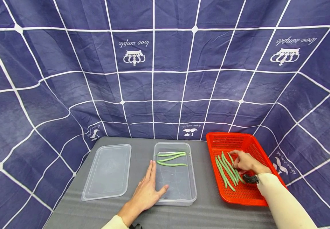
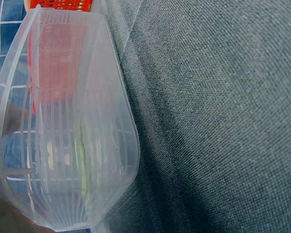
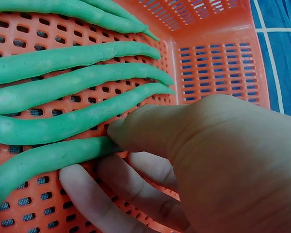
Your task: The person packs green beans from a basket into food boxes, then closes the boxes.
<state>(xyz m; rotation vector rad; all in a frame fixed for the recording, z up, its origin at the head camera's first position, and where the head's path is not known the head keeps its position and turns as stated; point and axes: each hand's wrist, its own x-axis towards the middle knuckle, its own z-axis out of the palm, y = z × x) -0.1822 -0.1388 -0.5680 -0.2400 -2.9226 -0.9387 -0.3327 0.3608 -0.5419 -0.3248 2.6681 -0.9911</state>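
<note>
Blue cloth hangs behind the gray desk [image 1: 210, 213]. Right hand [image 1: 246, 161] pinches one green bean [image 3: 48, 158] (light, bendy; hold its middle). Left hand [image 1: 146, 190] lies flat beside the clear tub [image 1: 192, 178].

Across the lower middle of the head view, a strip of bare grey mat [image 1: 205, 178] runs between the clear container [image 1: 192, 187] and the red basket [image 1: 215, 141], wide enough for a hand to pass. The left hand [image 1: 147, 190] blocks the gap between the container and the flat lid [image 1: 107, 171] at lower left. The near half of the container is free; three beans [image 1: 172, 159] lie across its far half. In the basket at lower right, the right hand [image 1: 246, 161] and the beans [image 1: 226, 170] beside it fill the near part, while its far end stays open. The blue cloth backdrop [image 1: 165, 79] closes off the table's rear and sides.
</note>
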